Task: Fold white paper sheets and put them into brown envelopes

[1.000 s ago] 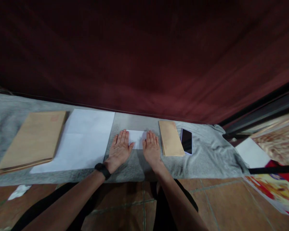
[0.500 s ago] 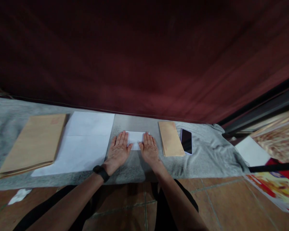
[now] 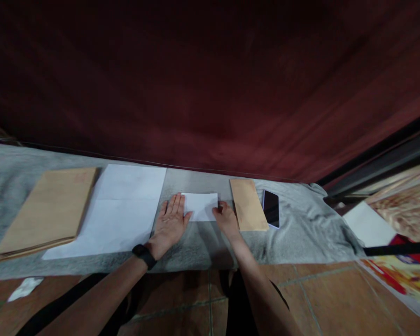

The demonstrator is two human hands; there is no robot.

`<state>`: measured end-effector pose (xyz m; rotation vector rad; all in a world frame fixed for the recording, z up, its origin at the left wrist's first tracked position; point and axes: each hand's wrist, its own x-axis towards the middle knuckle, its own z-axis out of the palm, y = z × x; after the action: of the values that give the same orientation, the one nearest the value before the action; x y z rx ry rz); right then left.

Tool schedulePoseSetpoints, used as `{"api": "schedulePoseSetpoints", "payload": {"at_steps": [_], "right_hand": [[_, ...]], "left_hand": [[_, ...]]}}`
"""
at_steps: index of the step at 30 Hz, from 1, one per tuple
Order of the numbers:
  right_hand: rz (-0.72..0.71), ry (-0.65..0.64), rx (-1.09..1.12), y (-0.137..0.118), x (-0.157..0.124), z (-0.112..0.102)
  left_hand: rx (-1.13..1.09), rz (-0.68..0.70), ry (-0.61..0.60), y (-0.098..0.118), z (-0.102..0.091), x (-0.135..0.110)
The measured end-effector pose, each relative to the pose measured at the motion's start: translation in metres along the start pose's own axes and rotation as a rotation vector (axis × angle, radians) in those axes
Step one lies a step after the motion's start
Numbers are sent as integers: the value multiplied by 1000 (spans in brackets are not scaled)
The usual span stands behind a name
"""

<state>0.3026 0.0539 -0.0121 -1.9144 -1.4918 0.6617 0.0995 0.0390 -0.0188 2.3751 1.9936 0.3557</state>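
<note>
A small folded sheet of white paper (image 3: 200, 206) lies flat on the grey cloth between my hands. My left hand (image 3: 171, 218) rests with its fingers stretched out, the thumb and finger edge against the paper's left end. At the opposite end, my right hand (image 3: 227, 219) pinches the paper's right edge between thumb and curled fingers. Just beyond that hand lie the small brown envelopes (image 3: 248, 204). Left of my left hand are large white sheets (image 3: 126, 212), partly covered by a stack of large brown envelopes (image 3: 51, 207).
A phone (image 3: 271, 208) lies right of the small envelopes. The grey cloth (image 3: 301, 228) covers the narrow surface, with a dark red curtain-like backdrop (image 3: 210, 116) behind it. A colourful printed box (image 3: 402, 282) stands at the right, and a crumpled white scrap (image 3: 25, 288) is on the tiled floor.
My right hand has slid right, off the top of the paper to its right edge, and its fingers have curled into a pinch. My left hand stays nearly in place.
</note>
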Motion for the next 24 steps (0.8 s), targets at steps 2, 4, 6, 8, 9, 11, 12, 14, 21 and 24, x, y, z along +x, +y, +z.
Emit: {"api": "schedulePoseSetpoints", "payload": {"at_steps": [2,4,6,8,9,11,12,14,21,24], "right_hand": [[44,-36,211,-1,5,-3],[52,-71,335,-5,8,-8],[37,-103,465,-12,7,-14],[11,-144,666,-22,4,-20],[-3,-165,759,-26,1,-23],[-27,-198,871,-33,-3,-27],[-30,-209,896,-35,-4,-27],[6,-201,912,-35,-4,-26],[272,-317,969,-21,-8,-8],[232,-341,976,-21,-13,-2]], "left_hand": [[-13,1,15,-1,-1,1],[-47,67,37,1,-4,2],[-99,191,55,7,-10,2],[-155,271,61,15,-17,2],[-188,265,64,18,-21,2],[-286,182,76,24,-27,5],[-368,120,80,25,-30,8],[-622,-46,75,25,-33,14],[-1686,-546,-41,31,-20,16],[-1866,-566,-142,41,-18,6]]}}
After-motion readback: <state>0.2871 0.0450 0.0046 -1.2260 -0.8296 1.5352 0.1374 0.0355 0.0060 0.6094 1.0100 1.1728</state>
